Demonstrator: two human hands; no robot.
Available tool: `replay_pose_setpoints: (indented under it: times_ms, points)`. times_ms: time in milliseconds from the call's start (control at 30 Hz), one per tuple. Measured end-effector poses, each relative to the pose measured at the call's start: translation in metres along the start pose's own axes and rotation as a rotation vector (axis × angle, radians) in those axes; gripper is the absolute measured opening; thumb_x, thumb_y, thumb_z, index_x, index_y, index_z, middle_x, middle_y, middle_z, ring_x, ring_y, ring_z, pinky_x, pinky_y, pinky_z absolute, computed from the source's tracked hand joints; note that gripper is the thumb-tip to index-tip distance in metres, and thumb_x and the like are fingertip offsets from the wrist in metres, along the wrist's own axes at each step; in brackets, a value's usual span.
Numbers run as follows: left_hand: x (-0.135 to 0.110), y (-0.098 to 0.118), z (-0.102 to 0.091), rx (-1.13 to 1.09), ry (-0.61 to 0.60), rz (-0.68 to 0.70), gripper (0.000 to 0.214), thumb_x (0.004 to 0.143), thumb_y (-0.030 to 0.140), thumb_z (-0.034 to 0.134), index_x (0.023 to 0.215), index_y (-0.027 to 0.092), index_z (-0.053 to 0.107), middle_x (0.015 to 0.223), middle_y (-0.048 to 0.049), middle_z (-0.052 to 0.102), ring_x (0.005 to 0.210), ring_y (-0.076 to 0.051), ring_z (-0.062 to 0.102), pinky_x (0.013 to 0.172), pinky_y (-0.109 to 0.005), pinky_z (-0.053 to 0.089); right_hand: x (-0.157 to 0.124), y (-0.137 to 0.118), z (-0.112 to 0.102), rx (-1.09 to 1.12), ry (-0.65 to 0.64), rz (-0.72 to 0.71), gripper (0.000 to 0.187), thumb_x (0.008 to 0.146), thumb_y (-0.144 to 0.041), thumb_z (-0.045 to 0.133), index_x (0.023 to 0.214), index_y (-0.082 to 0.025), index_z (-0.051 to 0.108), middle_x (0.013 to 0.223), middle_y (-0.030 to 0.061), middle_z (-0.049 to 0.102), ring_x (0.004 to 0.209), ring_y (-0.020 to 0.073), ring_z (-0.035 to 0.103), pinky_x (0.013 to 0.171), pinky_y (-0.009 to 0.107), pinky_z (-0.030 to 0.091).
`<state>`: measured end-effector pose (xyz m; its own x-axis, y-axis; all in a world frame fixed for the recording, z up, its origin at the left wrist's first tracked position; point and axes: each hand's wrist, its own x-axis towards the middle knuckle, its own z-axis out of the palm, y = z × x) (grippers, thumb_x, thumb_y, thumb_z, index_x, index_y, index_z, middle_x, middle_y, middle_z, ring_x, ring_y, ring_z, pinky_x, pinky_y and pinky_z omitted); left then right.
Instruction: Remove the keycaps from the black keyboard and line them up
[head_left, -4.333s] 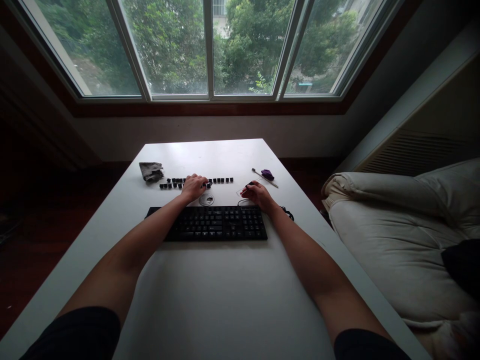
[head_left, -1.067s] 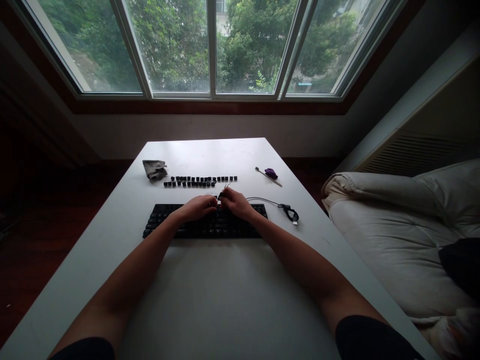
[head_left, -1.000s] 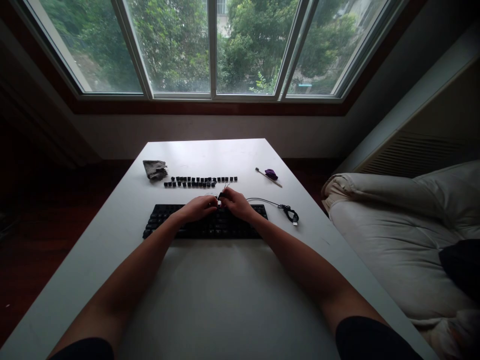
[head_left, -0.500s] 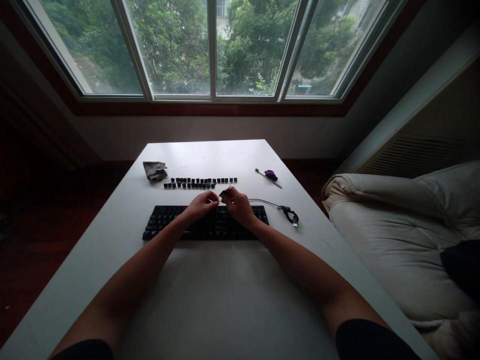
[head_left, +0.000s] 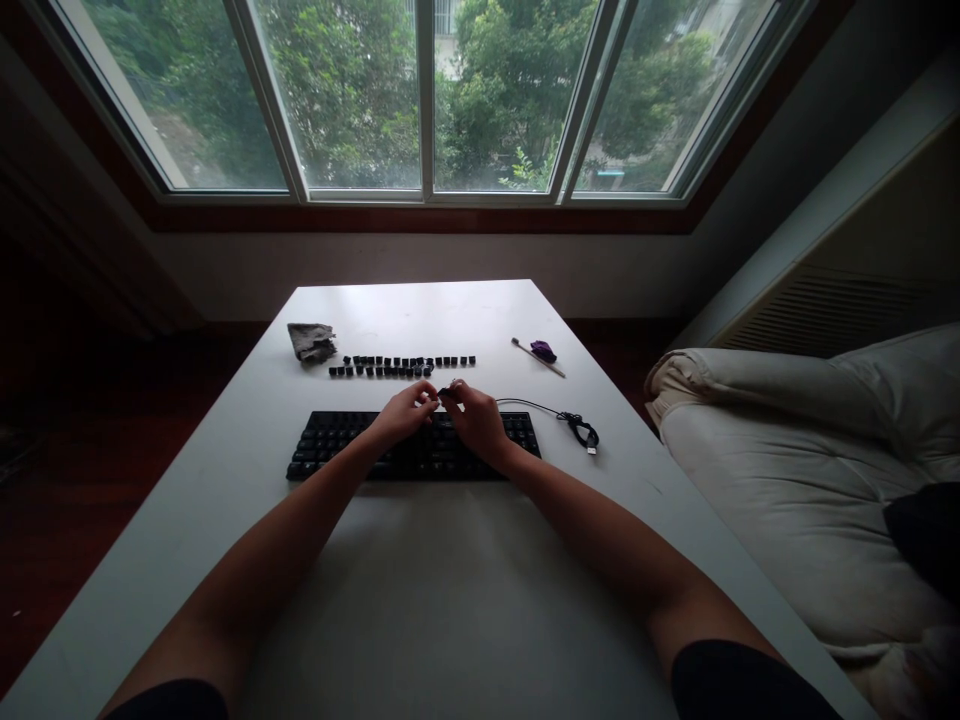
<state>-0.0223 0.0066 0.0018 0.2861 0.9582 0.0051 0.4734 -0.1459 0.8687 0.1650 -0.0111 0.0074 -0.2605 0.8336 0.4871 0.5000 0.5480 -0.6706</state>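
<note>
A black keyboard [head_left: 330, 445] lies across the white table, partly covered by both my hands. Above its back edge, my right hand [head_left: 476, 418] is closed round a small black tool with thin wire, which looks like a keycap puller [head_left: 448, 393]. My left hand [head_left: 405, 412] meets it there, thumb and fingers pinched together at the puller's near end. Whatever the left fingertips hold is too small to make out. Behind my hands, loose black keycaps [head_left: 379, 371] stand in two rows.
A grey cloth [head_left: 312, 342] lies at the back left of the table [head_left: 420, 590]. Toward the back right are a thin brush [head_left: 538, 358] and a purple crumpled thing [head_left: 543, 351]. The keyboard's bundled USB cable [head_left: 579, 428] rests at the right. A pale sofa [head_left: 780, 500] stands beside the table.
The black puller has tipped lower between my hands, and my right fingers have dropped slightly. My left fingertips have risen a little toward it. The keyboard and keycaps stay in place.
</note>
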Motion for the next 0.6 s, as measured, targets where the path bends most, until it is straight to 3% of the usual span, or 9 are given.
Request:
replay_pose_setpoints:
  times_ms: [167, 367, 600]
  points:
    - [-0.0049, 0.0045, 0.0013, 0.038, 0.045, -0.022, 0.021, 0.088, 0.036, 0.057, 0.105, 0.023, 0.057, 0.084, 0.0004, 0.068, 0.064, -0.014, 0.068, 0.064, -0.026, 0.049, -0.0026, -0.0002, 0.0029, -0.057, -0.006, -0.026, 0.014, 0.099, -0.031, 0.049, 0.098, -0.021, 0.06, 0.091, 0.0075, 0.071, 0.082, 0.0217, 0.067, 0.076, 0.029, 0.046]
    - [-0.006, 0.0052, 0.0018, 0.166, 0.116, 0.028, 0.014, 0.084, 0.029, 0.058, 0.095, 0.022, 0.062, 0.084, -0.0001, 0.067, 0.069, -0.015, 0.063, 0.066, -0.027, 0.046, -0.0048, -0.0012, 0.0053, -0.076, -0.004, -0.035, 0.017, 0.1, -0.034, 0.048, 0.097, -0.021, 0.059, 0.088, 0.0074, 0.07, 0.08, 0.0214, 0.066, 0.074, 0.029, 0.044]
    - [0.0005, 0.0035, 0.0037, 0.034, 0.105, 0.021, 0.014, 0.081, 0.033, 0.056, 0.084, 0.019, 0.06, 0.073, 0.002, 0.059, 0.067, -0.014, 0.054, 0.062, -0.026, 0.042, -0.0032, -0.0054, 0.0034, 0.042, 0.032, 0.048, 0.016, 0.096, -0.036, 0.052, 0.096, -0.022, 0.06, 0.082, 0.0042, 0.071, 0.071, 0.019, 0.065, 0.071, 0.028, 0.046]
